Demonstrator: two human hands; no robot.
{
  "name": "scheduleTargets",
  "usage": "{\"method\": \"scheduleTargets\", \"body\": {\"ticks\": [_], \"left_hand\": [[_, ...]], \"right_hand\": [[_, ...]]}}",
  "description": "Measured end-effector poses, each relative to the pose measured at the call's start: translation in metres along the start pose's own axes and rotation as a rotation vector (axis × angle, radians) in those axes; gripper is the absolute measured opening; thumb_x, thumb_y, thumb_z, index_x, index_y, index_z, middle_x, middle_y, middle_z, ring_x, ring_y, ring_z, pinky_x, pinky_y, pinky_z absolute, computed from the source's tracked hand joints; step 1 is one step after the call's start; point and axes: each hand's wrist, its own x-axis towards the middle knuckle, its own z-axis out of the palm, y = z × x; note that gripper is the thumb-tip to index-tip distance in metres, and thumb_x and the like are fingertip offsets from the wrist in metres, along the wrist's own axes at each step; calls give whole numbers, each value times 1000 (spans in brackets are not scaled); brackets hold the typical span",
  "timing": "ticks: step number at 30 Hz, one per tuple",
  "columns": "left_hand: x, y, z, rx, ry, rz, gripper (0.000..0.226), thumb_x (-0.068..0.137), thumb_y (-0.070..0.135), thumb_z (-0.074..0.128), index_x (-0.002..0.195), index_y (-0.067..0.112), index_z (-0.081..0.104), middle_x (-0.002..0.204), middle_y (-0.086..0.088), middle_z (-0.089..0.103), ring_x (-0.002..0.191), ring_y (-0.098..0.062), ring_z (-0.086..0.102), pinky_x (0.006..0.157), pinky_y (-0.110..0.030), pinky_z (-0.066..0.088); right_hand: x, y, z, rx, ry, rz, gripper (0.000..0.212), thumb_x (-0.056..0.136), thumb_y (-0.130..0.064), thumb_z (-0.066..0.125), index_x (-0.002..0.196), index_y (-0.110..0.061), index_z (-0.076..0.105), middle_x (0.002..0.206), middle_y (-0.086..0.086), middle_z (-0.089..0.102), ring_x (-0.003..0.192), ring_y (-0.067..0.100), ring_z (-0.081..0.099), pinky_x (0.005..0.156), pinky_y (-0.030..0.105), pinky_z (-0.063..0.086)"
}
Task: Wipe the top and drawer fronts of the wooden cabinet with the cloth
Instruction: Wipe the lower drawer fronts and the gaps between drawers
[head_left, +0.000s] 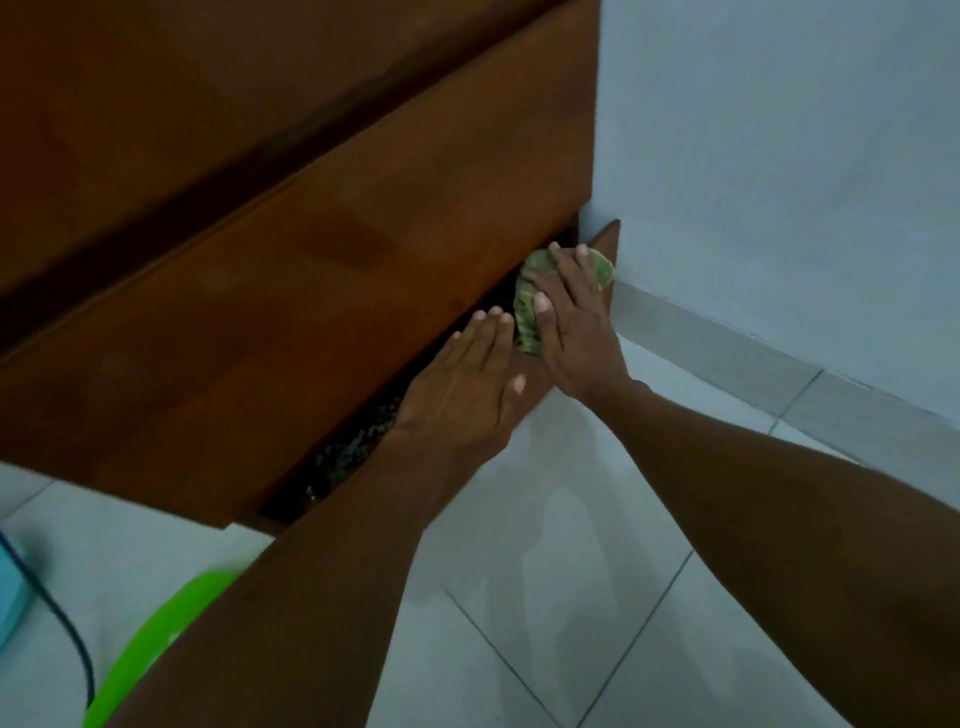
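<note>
head view: wiping the bottom drawer's front, at its right end by the wall (779, 156)
my right hand (566, 322) lies flat, fingers spread, pressing the crumpled green cloth (525, 317) onto the top edge of the bottom drawer (605, 240), which stands slightly open under the wooden cabinet (311, 234). my left hand (467, 384) rests just beside it, fingers straight and close together, on the same edge. i judge the next move is to slide the cloth leftward along the front with even pressure. the wood looks dark, smooth and matt.
</note>
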Motion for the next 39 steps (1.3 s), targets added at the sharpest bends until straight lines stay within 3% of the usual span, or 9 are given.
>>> {"method": "scheduleTargets", "body": {"ticks": [8,10,15,17,20,23,26,29,39], "left_hand": [[2,4,-7,45,-72,30,70,105,42,32,158,0,15,166,-18,17,155,-29,13,122,-43,26],[3,4,-7,54,-92,36,71,104,43,30,159,1,13,167,-17,13,155,-27,9,123,-44,24],[-3,1,-10,83,-106,110,67,104,39,25,159,3,11,168,-14,7,156,-25,1,126,-45,15],[-17,-7,-12,158,-119,202,65,103,34,28,158,2,16,167,-16,12,156,-28,6,125,-47,17],[-51,-31,-21,361,-183,355,66,103,34,24,158,2,11,167,-18,11,156,-30,5,125,-45,9],[-73,-48,-37,531,-210,383,65,103,33,10,158,2,-7,167,-19,-13,154,-29,-14,124,-44,-9],[-79,-43,-44,657,-262,347,65,102,35,-4,150,0,-30,156,-19,-40,145,-31,-38,116,-44,-28],[-80,-38,-46,729,-267,320,71,103,43,1,148,0,-33,154,-20,-43,144,-31,-38,111,-45,-35],[-69,-41,-58,867,-337,205,78,104,48,6,140,0,-43,148,-19,-52,139,-33,-45,111,-50,-32]], "right_hand": [[12,15,25,188,212,229,45,108,-31,24,146,-19,46,164,8,23,153,24,15,123,44,23],[14,8,32,241,294,307,43,108,-30,24,146,-24,44,164,10,22,152,21,18,123,34,22],[21,-22,36,375,418,575,49,107,-27,23,151,-14,38,161,12,30,151,22,21,114,6,4],[20,-29,40,420,473,643,49,106,-26,25,152,-14,37,158,9,37,147,21,31,117,12,11],[3,-42,52,592,462,973,52,101,-36,29,151,-26,38,151,3,47,137,23,45,118,35,31],[-35,-67,64,654,353,1162,45,102,-40,37,147,-37,41,148,0,50,134,24,48,115,40,35],[-56,-79,70,658,330,1162,44,100,-43,41,144,-37,42,148,0,49,134,24,47,115,44,35],[-53,-80,70,686,337,1175,46,98,-48,42,143,-36,43,146,0,50,133,24,47,115,46,36],[-58,-102,77,767,279,1129,47,99,-52,44,143,-36,41,145,-3,51,130,20,50,113,43,39]]}}
